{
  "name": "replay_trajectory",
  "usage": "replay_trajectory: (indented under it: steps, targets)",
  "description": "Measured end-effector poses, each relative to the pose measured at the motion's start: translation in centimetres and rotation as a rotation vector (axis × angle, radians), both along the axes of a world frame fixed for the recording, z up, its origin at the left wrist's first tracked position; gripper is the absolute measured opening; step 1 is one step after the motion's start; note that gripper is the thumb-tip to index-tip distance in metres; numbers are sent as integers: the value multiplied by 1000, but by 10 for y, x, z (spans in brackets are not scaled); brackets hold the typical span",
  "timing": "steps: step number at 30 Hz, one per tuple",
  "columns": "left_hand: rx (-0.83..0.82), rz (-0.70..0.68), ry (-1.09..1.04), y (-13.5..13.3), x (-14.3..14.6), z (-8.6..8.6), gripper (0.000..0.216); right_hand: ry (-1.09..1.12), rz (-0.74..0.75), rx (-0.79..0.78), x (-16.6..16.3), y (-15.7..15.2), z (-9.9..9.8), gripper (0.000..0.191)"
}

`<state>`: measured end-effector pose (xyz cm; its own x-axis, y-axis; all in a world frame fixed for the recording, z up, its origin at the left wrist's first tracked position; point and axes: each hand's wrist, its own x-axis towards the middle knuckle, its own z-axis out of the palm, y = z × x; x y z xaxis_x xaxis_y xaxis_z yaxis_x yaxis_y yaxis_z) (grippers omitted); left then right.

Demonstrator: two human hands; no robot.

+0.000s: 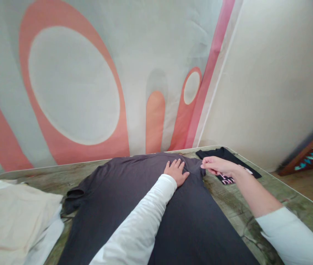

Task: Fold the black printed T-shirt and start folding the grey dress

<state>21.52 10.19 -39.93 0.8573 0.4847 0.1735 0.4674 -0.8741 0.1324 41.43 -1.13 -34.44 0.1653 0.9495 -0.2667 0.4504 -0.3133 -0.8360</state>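
A dark grey T-shirt [134, 191] lies spread flat on the table [283, 202], collar end away from me. My left hand [176, 171] rests flat on it near the far edge, fingers stretched out. My right hand [217, 166] pinches the shirt's far right corner, by the shoulder or sleeve, with its fingers closed on the cloth. Both arms wear white long sleeves.
A cream garment on white cloth [13, 217] lies at the table's left. A black garment with pink print [229, 165] lies at the far right corner, just behind my right hand. A wall hanging with orange shapes [90, 84] backs the table. Wooden floor shows at right.
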Motion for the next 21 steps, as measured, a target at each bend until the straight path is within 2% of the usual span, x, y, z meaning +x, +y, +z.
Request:
replay_trajectory:
  steps: [5,13,17,21]
  targets:
    - [-2,2,-6,0,1,0,63,56,12,-21,-4,-2,2,30]
    - [-5,4,-25,-1,1,1,63,134,246,-58,-1,-14,17,50]
    - [1,4,-67,-2,0,1,62,98,240,-67,-2,-9,10,60]
    - [1,-3,-72,-2,0,0,60,101,217,-56,-1,-8,7,60]
